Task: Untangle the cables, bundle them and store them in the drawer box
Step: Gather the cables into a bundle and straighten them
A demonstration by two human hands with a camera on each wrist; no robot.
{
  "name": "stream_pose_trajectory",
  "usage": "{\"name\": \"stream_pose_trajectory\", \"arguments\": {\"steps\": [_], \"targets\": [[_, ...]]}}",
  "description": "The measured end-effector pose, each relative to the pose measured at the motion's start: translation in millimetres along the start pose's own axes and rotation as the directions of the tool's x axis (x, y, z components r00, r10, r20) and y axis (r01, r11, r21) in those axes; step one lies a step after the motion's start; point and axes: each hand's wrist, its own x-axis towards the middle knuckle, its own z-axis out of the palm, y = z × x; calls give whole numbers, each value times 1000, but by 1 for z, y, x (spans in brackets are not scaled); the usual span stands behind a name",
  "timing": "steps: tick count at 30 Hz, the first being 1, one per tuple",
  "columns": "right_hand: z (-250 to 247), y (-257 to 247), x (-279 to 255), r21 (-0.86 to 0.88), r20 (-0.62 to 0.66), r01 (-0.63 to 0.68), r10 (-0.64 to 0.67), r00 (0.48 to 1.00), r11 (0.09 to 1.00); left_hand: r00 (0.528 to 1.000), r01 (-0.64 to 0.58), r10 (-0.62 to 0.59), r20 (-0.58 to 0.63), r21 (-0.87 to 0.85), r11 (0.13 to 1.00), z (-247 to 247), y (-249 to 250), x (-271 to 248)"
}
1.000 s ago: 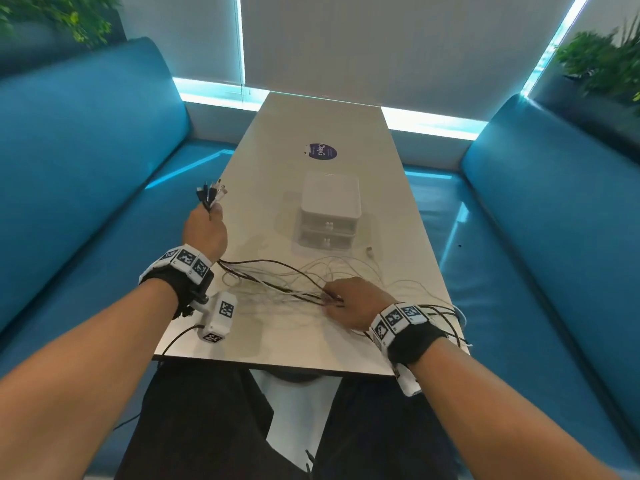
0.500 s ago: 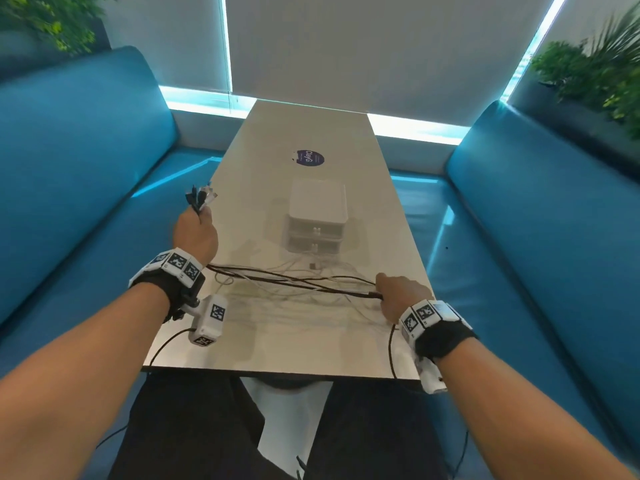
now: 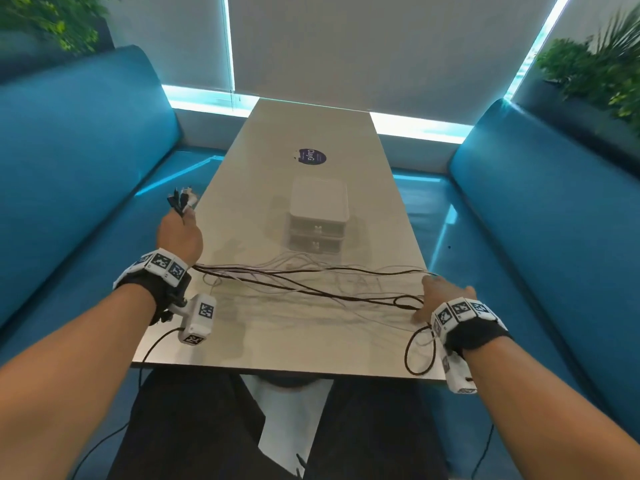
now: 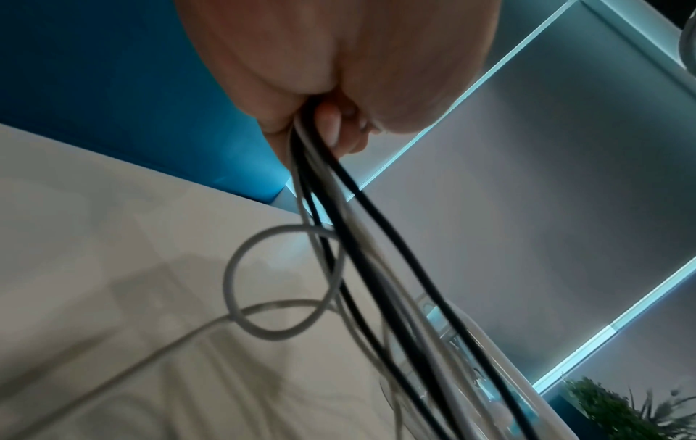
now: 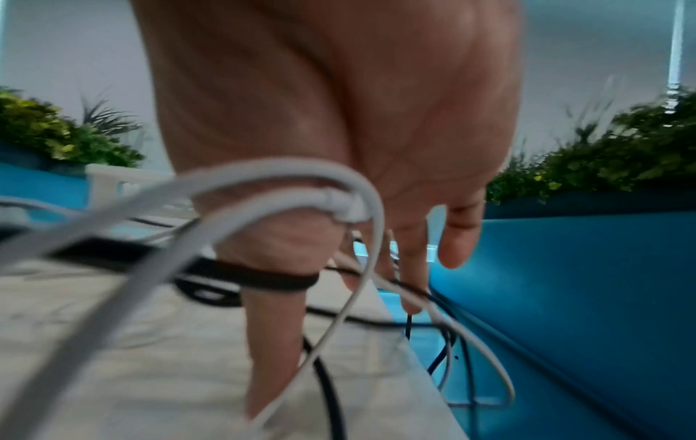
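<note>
Blue bench seats flank a long pale counter (image 3: 242, 344) whose near edge sits just above the person's lap. Nearest, on the right edge of that counter, the right hand (image 3: 441, 296) lies low with its fingers fairly straight and threaded among the strands; the right wrist view shows white and dark cords looped round the thumb and fingers, not pinched, so the hand reads as relaxed and raking, not gripping. From there the cables (image 3: 311, 285), a mix of thin white and dark ones, stretch across the counter toward the left side, some drooping off the right edge in a loop. The left hand (image 3: 180, 233), held up at the left edge, is clenched round one gathered end, and a cluster of plugs (image 3: 181, 200) sticks out above the fist. Farther along stands the white drawer box (image 3: 318, 216), both drawers closed, and beyond it a dark round sticker (image 3: 310, 156). These cords look light, limp and somewhat slick, prone to kinking and snagging on each other, so taking them near the plug ends and drawing the length through loose fingers seems the surest hold.
</note>
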Motion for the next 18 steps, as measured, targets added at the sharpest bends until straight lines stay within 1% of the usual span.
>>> {"name": "stream_pose_trajectory", "arguments": {"steps": [3, 6, 8, 9, 11, 12, 14, 16, 17, 18], "targets": [[-1, 12, -1, 54, 70, -43, 39, 997, 998, 1000, -8, 9, -25, 15, 1000, -6, -2, 3], [3, 24, -1, 178, 136, -32, 7, 991, 983, 1000, 2, -2, -28, 8, 1000, -8, -1, 3], [5, 29, -2, 260, 141, -43, 6, 990, 965, 1000, 9, -9, -26, 6, 1000, -8, 0, 1], [6, 29, -4, 278, 115, -39, 7, 993, 960, 1000, 8, -7, -27, 5, 1000, -6, 1, 0], [9, 27, -5, 258, 2, -10, 10, 1000, 966, 1000, 1, -1, -21, -2, 1000, -1, 3, -3], [10, 25, -5, 241, -64, 28, -13, 998, 970, 1000, -2, 2, -13, -5, 1000, 1, 5, -4], [8, 19, -3, 255, -173, 161, -119, 978, 953, 1000, -12, 12, 4, -2, 1000, 6, 9, -8], [3, 13, -5, 274, -193, 266, -219, 957, 924, 999, -33, 33, 20, 8, 999, 11, 15, -13], [3, 11, -5, 278, -173, 272, -231, 958, 921, 998, -51, 50, 30, 20, 999, 13, 18, -16], [2, 11, -7, 293, -150, 242, -206, 967, 925, 997, -65, 64, 38, 32, 997, 14, 20, -19]]}}
